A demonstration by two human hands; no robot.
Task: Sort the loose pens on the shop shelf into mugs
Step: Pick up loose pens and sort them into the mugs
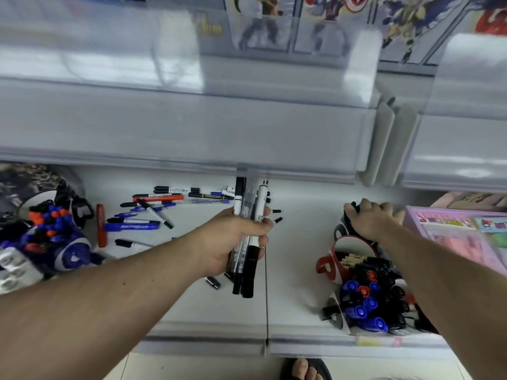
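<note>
Clearly the pens are light, stiff and smooth-barrelled, so the trouble is not weight but slipping and fanning out of a bundle. At frame centre the left hand has its grip clamped round a bundle of markers, fingers and thumb curled about the middle of the barrels, caps sticking out above and below the fist. Held mid-barrel like this the bundle looks balanced, though the thinner pens at the bottom look to be sliding lower than the rest; a firmer squeeze, or tapping the ends level, would likely keep them together.

The right hand, right of centre, has its fingers curled over the top of a dark mug at the back of the shelf; whether the grip pinches a pen there or only the rim I cannot tell. Just below it in the frame stands a red-handled mug, and lower right a further mug of blue and black pens, packed tight.

The loose pens lie scattered on the white shelf left of centre, some crossing each other. They would roll readily on that slick surface, so I would judge it best to pinch each at the barrel's middle. At the left edge a blue mug is already full of pens.
</note>
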